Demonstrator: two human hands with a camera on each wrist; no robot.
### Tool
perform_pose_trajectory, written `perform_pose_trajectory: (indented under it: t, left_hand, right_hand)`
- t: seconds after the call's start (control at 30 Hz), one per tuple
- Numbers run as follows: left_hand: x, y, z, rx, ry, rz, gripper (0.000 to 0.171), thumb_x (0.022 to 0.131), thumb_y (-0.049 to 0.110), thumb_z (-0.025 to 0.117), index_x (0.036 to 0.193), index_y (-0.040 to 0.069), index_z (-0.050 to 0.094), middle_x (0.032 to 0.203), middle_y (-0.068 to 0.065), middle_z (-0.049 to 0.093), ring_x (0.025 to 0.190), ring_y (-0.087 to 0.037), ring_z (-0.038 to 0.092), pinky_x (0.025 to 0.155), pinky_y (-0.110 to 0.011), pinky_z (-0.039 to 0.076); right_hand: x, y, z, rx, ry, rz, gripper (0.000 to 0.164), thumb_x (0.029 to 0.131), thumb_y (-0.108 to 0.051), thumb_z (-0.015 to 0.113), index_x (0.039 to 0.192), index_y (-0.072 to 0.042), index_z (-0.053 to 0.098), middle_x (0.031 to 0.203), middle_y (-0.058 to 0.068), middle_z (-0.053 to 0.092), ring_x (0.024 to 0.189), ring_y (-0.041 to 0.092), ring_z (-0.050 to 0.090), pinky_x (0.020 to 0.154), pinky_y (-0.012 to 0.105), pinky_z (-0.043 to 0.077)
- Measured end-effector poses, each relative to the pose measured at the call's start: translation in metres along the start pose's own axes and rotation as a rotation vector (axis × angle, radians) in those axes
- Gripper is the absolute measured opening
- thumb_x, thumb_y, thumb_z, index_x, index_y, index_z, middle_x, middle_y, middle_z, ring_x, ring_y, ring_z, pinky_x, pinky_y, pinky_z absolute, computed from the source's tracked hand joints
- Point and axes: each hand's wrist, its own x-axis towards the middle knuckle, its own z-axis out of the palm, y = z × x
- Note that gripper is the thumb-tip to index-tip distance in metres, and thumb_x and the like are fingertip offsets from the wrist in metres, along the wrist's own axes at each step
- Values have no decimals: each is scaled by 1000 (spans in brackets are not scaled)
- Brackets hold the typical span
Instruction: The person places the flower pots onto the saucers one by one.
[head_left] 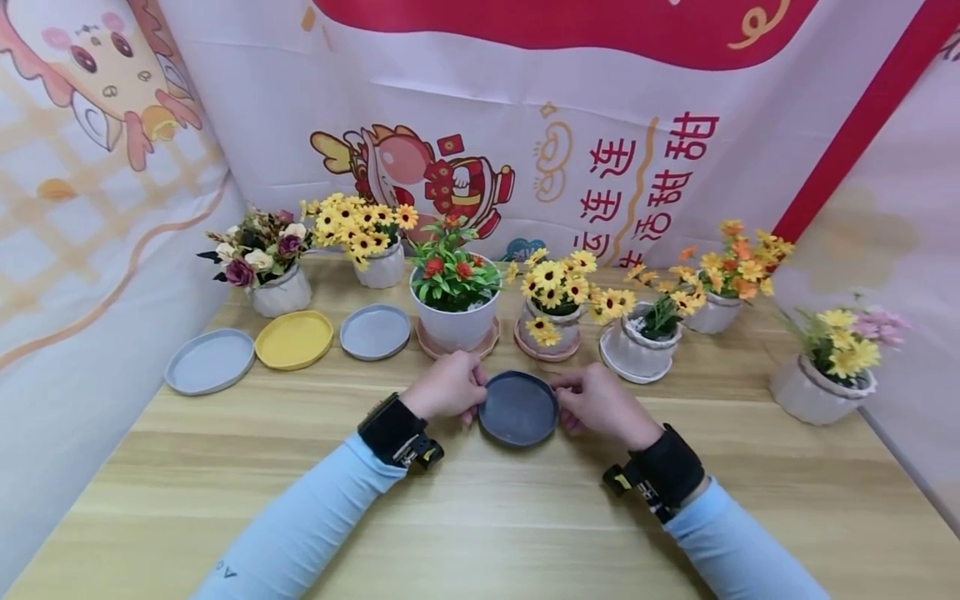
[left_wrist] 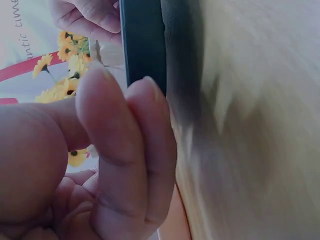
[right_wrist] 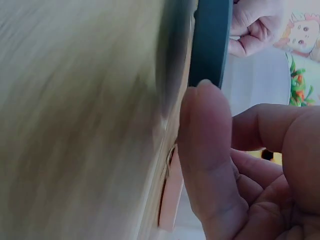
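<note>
A dark grey round saucer (head_left: pixel 519 408) is at the middle of the wooden table (head_left: pixel 480 517), low over or on its top; I cannot tell which. My left hand (head_left: pixel 472 400) pinches its left rim with curled fingers. My right hand (head_left: pixel 566 402) grips the right rim the same way. In the left wrist view the saucer's edge (left_wrist: pixel 145 45) runs upward just past my fingertips (left_wrist: pixel 145 130), with a shadow beside it. The right wrist view shows that edge (right_wrist: pixel 210 40) against my fingers (right_wrist: pixel 207 150), and the other hand (right_wrist: pixel 255 27) beyond.
Just behind the saucer stand a white pot of red flowers (head_left: pixel 455 321) on a pink saucer, a sunflower pot (head_left: pixel 551 329) and a pot on a white saucer (head_left: pixel 637 346). Loose saucers lie at left: grey (head_left: pixel 210 360), yellow (head_left: pixel 294 339), grey (head_left: pixel 375 331). More flower pots line the back and right (head_left: pixel 813 387).
</note>
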Motion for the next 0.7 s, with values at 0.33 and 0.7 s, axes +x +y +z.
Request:
perform_pose_trajectory:
  t: [0.33, 0.7]
  left_hand:
    - [8, 3, 12, -21, -6, -20, 9, 87, -4, 63, 85, 1, 57, 60, -9, 62, 43, -16, 60, 43, -28, 54]
    - [12, -3, 12, -61, -16, -65, 6, 88, 1, 66, 87, 3, 60, 61, -10, 65, 46, -17, 62, 45, -28, 55]
  right_hand:
    - [-3, 9, -5, 39, -57, 22, 23, 95, 1, 54, 111, 7, 70, 67, 8, 67, 54, 20, 67, 49, 34, 59]
    - [-1, 8, -4, 30, -68, 46, 22, 94, 1, 56, 109, 5, 71, 67, 8, 67, 54, 19, 67, 50, 32, 58]
